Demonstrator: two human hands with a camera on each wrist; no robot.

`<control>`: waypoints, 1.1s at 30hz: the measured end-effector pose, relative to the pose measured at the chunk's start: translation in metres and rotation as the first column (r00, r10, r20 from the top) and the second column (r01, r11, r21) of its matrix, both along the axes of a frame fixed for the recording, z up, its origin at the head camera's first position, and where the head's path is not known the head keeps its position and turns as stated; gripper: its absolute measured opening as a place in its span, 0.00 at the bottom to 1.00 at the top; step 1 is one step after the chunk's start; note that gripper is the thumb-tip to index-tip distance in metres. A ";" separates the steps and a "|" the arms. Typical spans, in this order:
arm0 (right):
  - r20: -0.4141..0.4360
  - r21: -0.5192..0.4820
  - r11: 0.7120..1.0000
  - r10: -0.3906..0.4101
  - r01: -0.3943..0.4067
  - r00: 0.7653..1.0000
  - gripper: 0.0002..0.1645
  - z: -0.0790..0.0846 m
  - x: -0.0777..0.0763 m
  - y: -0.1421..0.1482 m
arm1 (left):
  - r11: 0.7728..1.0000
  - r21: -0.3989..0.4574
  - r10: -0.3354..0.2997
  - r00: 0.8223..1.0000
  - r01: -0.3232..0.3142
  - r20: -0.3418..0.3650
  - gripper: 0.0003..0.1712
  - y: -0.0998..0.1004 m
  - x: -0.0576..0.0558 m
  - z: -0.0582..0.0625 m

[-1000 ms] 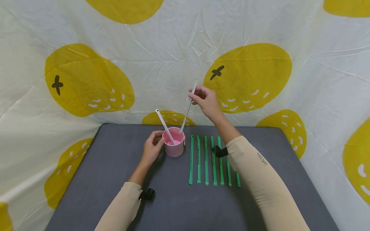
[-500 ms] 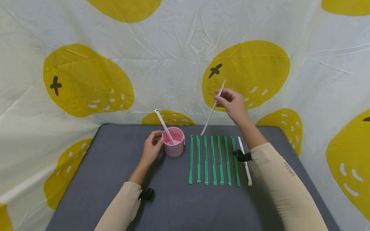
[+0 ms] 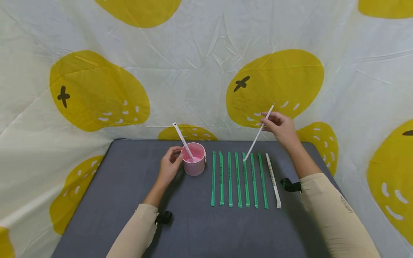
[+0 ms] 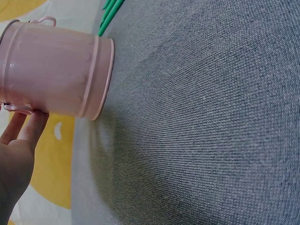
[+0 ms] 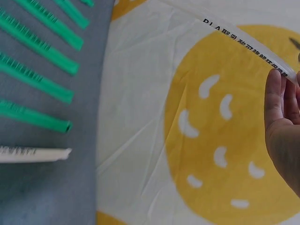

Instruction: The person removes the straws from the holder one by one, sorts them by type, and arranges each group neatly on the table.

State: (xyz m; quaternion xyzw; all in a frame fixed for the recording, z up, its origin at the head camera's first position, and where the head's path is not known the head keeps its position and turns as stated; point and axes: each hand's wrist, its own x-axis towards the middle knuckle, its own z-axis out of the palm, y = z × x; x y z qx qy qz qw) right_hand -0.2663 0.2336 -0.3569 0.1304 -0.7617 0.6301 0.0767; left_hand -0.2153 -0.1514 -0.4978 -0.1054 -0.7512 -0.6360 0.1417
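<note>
My left hand (image 3: pixel 169 164) holds the left side of a small pink bucket (image 3: pixel 195 167), its fingers at the side lug in the left wrist view. The bucket stands upright on the table. One white paper-wrapped straw (image 3: pixel 181 136) leans inside it, top end out to the left. Over the back right of the table, my right hand (image 3: pixel 284 130) pinches another white wrapped straw (image 3: pixel 256 139) near its upper end. That straw slants down to the left, above the row of green wrapped straws (image 3: pixel 230 182). Black print shows on the held straw (image 5: pixel 243 42) in the right wrist view.
Several green straws lie side by side, lengthwise, right of the bucket. A white wrapped straw (image 3: pixel 273 181) lies at the right end of that row. The dark grey table (image 3: pixel 200 233) backs onto a pale cloth (image 3: pixel 180 79) with yellow fruit prints.
My right hand has carried the white straw from above the bucket rightward and lower, over the green row. The white straw at the row's end has come into view. My left hand has stayed still.
</note>
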 end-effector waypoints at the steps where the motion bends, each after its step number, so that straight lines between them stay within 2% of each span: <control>1: 0.010 0.004 1.000 -0.004 0.004 1.000 0.19 -0.002 0.001 0.004 | 1.000 -0.001 0.001 1.000 -0.001 0.002 0.19 0.000 0.000 0.000; 5: 0.042 0.024 0.999 -0.031 0.030 0.999 0.21 -0.017 -0.002 0.023 | 1.000 -0.007 0.001 1.000 -0.001 0.006 0.19 0.000 0.000 0.000; 10: 0.061 0.101 0.992 -0.082 0.075 0.995 0.22 -0.040 -0.009 0.046 | 1.000 -0.005 0.002 1.000 -0.002 -0.015 0.19 -0.002 -0.001 0.001; 14: 0.084 0.133 0.986 -0.112 0.101 0.990 0.22 -0.048 -0.007 0.058 | 1.000 -0.011 0.004 1.000 -0.004 -0.014 0.19 -0.002 -0.001 -0.001; 21: 0.104 0.157 0.983 -0.114 0.097 0.988 0.24 -0.057 -0.004 0.074 | 1.000 -0.003 -0.007 0.999 0.007 -0.031 0.19 0.000 -0.001 -0.002; 26: 0.126 0.272 0.955 -0.160 0.121 0.979 0.31 -0.063 -0.005 0.090 | 1.000 0.012 -0.013 0.999 0.014 -0.035 0.19 0.000 -0.002 -0.003; 33: 0.167 0.430 0.898 -0.183 0.095 0.969 0.31 -0.081 -0.012 0.109 | 1.000 0.011 -0.002 0.999 0.003 -0.043 0.19 -0.001 -0.002 -0.003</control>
